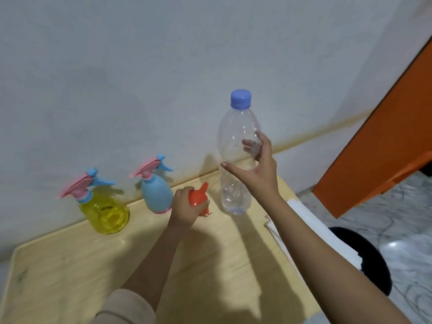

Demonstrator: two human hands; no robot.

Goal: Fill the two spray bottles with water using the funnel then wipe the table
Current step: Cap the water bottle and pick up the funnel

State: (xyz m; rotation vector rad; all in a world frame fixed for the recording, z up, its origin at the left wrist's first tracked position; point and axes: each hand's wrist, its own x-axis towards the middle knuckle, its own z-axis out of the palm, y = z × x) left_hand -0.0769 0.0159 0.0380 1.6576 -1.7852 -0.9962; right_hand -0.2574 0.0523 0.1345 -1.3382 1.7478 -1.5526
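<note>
A clear plastic water bottle [235, 146] with a blue cap stands upright on the pale wooden table [70, 265]. My right hand [254, 169] grips its middle, thumb in front and fingers behind. My left hand [184, 204] holds the red funnel [198, 197] on the table, spout pointing up and right. A blue spray bottle [155, 191] stands just left of the funnel. Further left is a yellow see-through spray bottle [105, 212]. Both carry pink and blue trigger heads.
A white cloth or paper [311, 230] lies at the table's right edge. A black round stool [369, 256] sits on the marble floor beyond it. The white wall runs close behind the bottles. An orange panel [378, 148] leans at the right.
</note>
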